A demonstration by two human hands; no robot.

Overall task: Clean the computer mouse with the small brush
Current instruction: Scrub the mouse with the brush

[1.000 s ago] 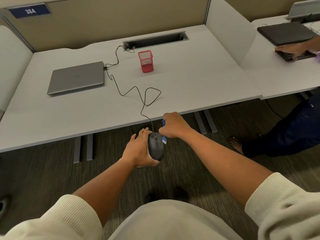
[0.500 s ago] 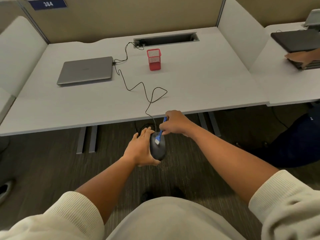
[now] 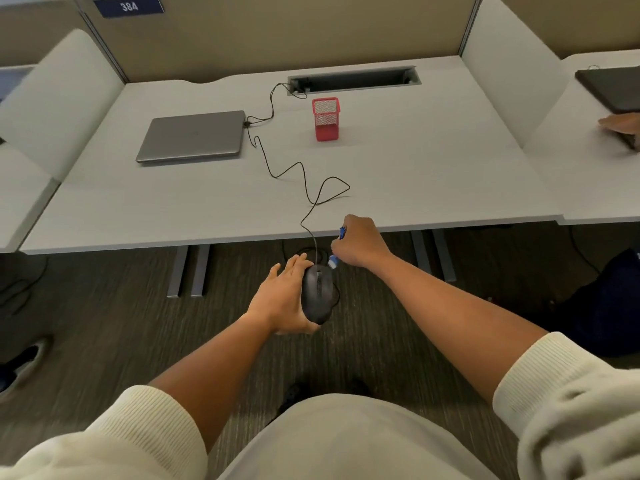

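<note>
On the far left of the desk lies a closed grey laptop, with the mouse's black cable running from beside it, past a red mesh pen cup, and off the front edge. Below that edge I see my left hand cradling the computer mouse in the air, palm against its left side, fingers lying fairly straight along it and the thumb tucked under the back end. The mouse sits button side up, nose toward the desk. Just right of the nose, my right hand is curled in a fist round the blue small brush, whose pale bristle tip points down at the front right corner of the mouse, touching or just short of it; I can't tell which. To do this stroke well, I judge I should keep the left hand steady, work the bristles along the wheel slot and button seams with short light flicks, and sweep away from the cable.
</note>
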